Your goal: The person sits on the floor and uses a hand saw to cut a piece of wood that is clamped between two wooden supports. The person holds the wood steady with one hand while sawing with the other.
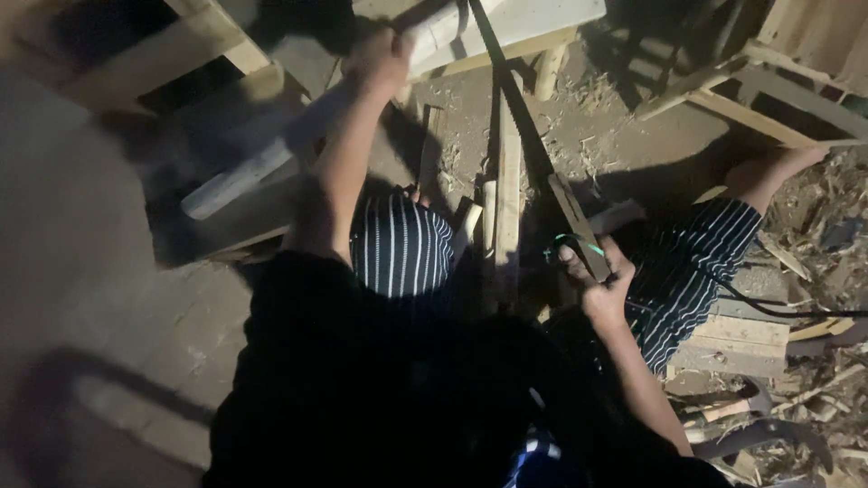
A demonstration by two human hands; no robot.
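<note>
Left hand (380, 56) grips a pale board (298, 136) on the bench edge (533, 18) — right hand (597, 276), fingers closed, holds the saw (533, 145) handle.

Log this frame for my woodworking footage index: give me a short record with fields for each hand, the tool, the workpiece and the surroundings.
left hand: grips a pale wooden piece near its upper end
right hand: closed on the handle of a hand saw
saw: long dark blade, running up and away from the person
workpiece: pale, blurred
ground: wood scraps and shavings
light: dim
</note>
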